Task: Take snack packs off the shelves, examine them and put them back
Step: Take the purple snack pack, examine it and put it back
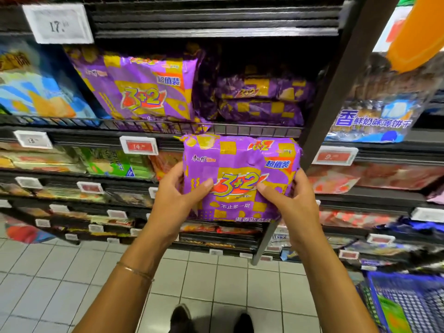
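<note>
A purple and yellow "3+2" snack pack [240,162] is held upright in front of the shelves, its printed face toward me. My left hand [177,195] grips its left edge, thumb on the front. My right hand [288,200] grips the right edge, thumb pressed near the logo. Just above, on the wire-fronted shelf [252,131], another identical purple pack [149,90] stands upright. Several darker purple packs [262,102] lie stacked to its right in the shadow.
A blue snack bag [40,92] stands at the shelf's left. A black upright post [336,92] divides the bays, with blue-white biscuit packs [374,118] to its right. Lower shelves carry price tags [139,145]. A blue basket [408,304] sits low right on the tiled floor [72,272].
</note>
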